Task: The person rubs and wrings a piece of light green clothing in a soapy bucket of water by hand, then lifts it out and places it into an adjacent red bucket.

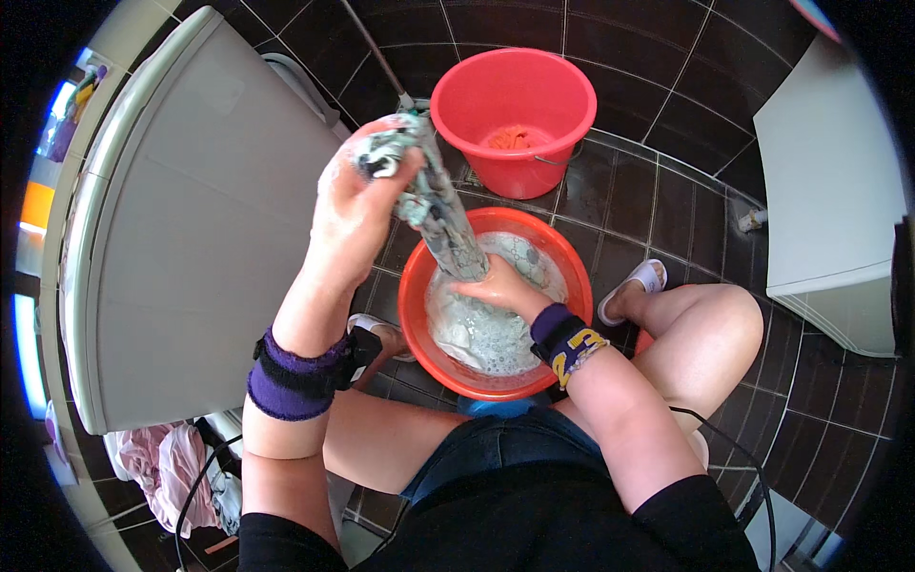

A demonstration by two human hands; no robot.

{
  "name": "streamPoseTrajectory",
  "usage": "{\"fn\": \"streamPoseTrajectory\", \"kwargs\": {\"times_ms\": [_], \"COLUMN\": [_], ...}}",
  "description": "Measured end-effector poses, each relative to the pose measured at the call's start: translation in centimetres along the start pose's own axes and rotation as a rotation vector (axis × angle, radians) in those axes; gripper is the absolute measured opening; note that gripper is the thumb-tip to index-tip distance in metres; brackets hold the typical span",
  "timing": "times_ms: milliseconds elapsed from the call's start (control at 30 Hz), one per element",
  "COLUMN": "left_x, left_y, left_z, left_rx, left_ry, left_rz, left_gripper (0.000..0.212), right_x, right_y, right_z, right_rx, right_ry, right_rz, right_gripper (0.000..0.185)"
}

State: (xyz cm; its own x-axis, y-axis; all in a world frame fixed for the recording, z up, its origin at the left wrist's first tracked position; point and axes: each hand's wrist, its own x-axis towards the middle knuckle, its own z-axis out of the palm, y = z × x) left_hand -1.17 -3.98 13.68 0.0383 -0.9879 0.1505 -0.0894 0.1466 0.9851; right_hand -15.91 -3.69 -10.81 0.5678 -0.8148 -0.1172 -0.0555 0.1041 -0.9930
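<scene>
A wet, patterned grey-green cloth (450, 222) stretches in a long bundle above an orange-red plastic basin (414, 322). Its bunched, sudsy upper end is gripped by my left hand (357, 207), raised higher than the basin. My right hand (504, 286) is closed around the lower end, just over the basin. Foamy water (497, 336) fills the basin. A white cloth (454, 334) shows at the left of the foam, and more patterned fabric (525, 254) lies in the water near the far rim.
Behind the basin stands a pink bucket (579, 100) with an orange item (513, 137) inside. A thin pole (375, 53) leans nearby. A large white-sided fixture (186, 236) borders the left, a white panel (833, 193) the right. Pink laundry (168, 472) lies lower left. Black cables (750, 443) hang beside me.
</scene>
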Motion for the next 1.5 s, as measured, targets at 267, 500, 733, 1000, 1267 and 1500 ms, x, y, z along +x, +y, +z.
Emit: {"fn": "streamPoseTrajectory", "kwargs": {"times_ms": [267, 500, 733, 1000, 1267, 1500], "left_x": [-4.7, -10.1, -9.5, -8.7, -8.5, -8.6], "left_y": [-14.5, -29.2, -28.7, -25.1, -21.4, -19.5], "left_z": [-2.5, 1.5, 3.2, 4.5, 4.2, -0.4], "left_rx": [-0.23, -0.827, -0.869, -0.858, -0.527, 0.105], "left_ry": [0.322, 0.241, 0.171, 0.213, 0.328, -0.385], "left_rz": [-0.456, -0.876, -0.925, -0.929, -0.934, -0.475], "left_gripper": [0.025, 0.063, 0.068, 0.053, 0.053, 0.076], "right_x": [-2.5, -3.8, -5.7, -4.8, -3.2, -2.1], "right_y": [1.5, 0.4, -3.5, -2.0, -1.5, -2.9], "right_z": [-0.8, 3.2, 4.8, 5.0, 0.4, -1.1], "right_rx": [0.357, -0.064, -0.406, -0.54, -0.469, -0.275], "right_ry": [0.167, 0.232, 0.392, 0.626, 0.291, 0.178], "right_rz": [0.074, -0.147, -0.19, -0.23, 0.162, -0.118], "right_gripper": [0.049, 0.033, 0.029, 0.021, 0.033, 0.044]}}
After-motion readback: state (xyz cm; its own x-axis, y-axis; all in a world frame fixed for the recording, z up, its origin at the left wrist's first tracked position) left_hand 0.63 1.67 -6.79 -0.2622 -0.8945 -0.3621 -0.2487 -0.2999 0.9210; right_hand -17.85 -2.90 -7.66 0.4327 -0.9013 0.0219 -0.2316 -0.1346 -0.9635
